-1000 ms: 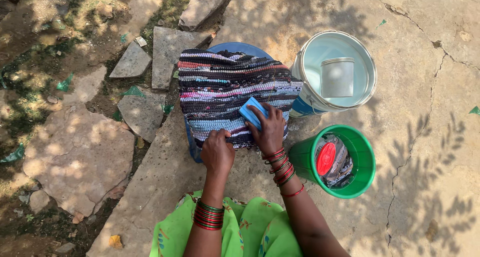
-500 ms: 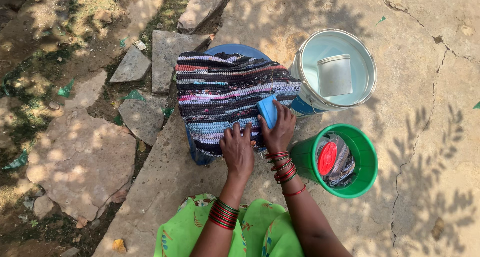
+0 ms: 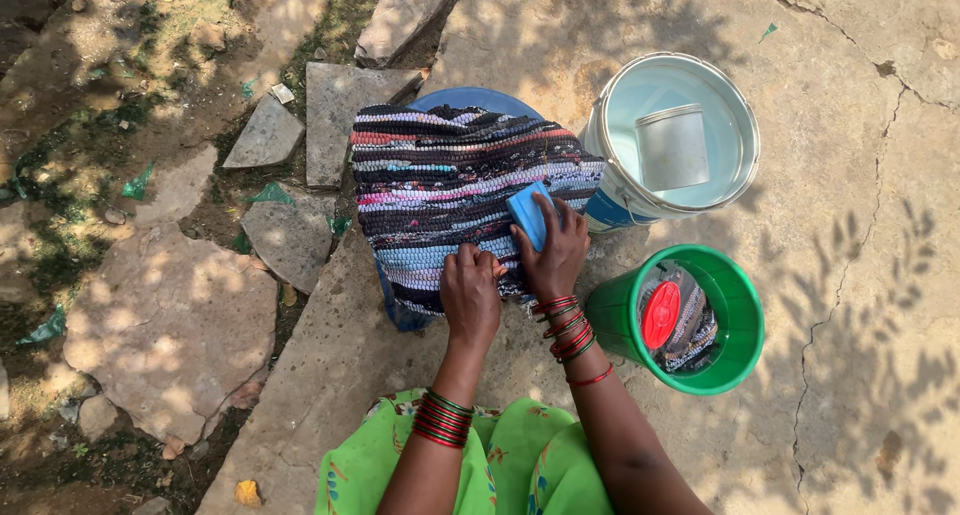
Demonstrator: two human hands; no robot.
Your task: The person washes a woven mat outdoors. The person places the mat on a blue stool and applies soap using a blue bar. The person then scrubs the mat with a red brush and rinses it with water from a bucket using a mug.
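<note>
Only the head view to go on, so everything here is placed off the rug. We see it draped over a blue tub, and it hides nearly all of that tub, just a bit of rim at the far edge and a sliver at the near left corner. Our right hand sits on the rug's near right corner, fingers curled around a blue soap bar and pressing it onto the weave. Our left hand is just beside it at the near edge, fingers bent and bunched onto the rug; whether it's actually gripping a fold or just pressing, we can't tell from here.

Right of the rug, touching its far corner, is a white bucket of water with a metal cup in it. Nearer us on that side, a green bucket holds a red lid and some more woven cloth, hard to make out in the shade. Our forearms are cut off at the bottom edge.
</note>
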